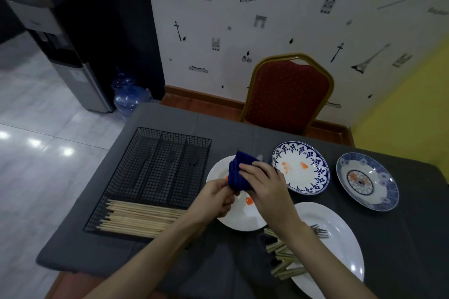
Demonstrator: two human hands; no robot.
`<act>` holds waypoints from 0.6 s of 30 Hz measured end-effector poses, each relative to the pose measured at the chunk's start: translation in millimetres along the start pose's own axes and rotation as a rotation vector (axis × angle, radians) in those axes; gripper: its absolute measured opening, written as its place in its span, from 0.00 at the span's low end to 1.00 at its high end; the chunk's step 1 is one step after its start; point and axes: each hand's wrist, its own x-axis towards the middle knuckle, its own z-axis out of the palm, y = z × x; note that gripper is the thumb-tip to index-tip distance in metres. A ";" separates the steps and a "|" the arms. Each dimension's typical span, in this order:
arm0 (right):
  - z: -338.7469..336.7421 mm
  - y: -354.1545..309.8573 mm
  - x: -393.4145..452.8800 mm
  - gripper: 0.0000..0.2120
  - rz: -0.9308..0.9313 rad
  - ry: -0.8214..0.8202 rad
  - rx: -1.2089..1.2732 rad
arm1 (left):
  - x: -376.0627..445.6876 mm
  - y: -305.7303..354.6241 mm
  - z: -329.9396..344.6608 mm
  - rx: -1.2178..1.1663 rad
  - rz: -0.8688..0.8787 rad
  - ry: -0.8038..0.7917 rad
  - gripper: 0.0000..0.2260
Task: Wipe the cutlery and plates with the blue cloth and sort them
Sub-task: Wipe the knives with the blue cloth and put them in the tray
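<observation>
My right hand (263, 182) grips the bunched blue cloth (239, 171) above a white plate (243, 219) that carries orange smears. My left hand (216, 198) is curled around the near end of something that runs into the cloth; the cloth hides what it is. A white oval plate (340, 245) at the near right holds a pile of cutlery with pale handles (284, 260). Two blue-patterned plates lie further back: one with orange stains (300, 171), one with a flower centre (366, 181). A black wire cutlery tray (150, 177) on the left holds dark cutlery and wooden chopsticks (141, 217).
A dark grey cloth covers the table (170, 119). A red chair with a gold frame (289, 94) stands at the far side against the wall. On the floor to the left are a blue water bottle (128, 97) and a water dispenser (75, 65).
</observation>
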 end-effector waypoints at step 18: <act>7.9 48.0 16.7 0.22 -0.139 -0.107 -0.030 | -10.7 -3.1 -11.7 0.091 0.020 0.034 0.13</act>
